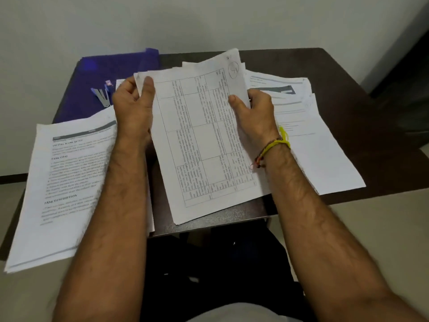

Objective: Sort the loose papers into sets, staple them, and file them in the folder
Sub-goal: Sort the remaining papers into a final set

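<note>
A stack of printed sheets with a table grid (204,140) is held tilted above the middle of the dark table (336,66). My left hand (133,105) grips its upper left edge, thumb on the top sheet. My right hand (253,112) grips its right edge, thumb on the front. A blue folder (92,80) lies at the back left with a stapler (103,95) on it. One text stack (67,182) lies at the left, overhanging the table edge. More sheets (313,140) lie at the right.
The table stands against a pale wall (162,22). Its near edge (209,224) is just above my lap. A dark object (408,89) stands on the floor at the far right.
</note>
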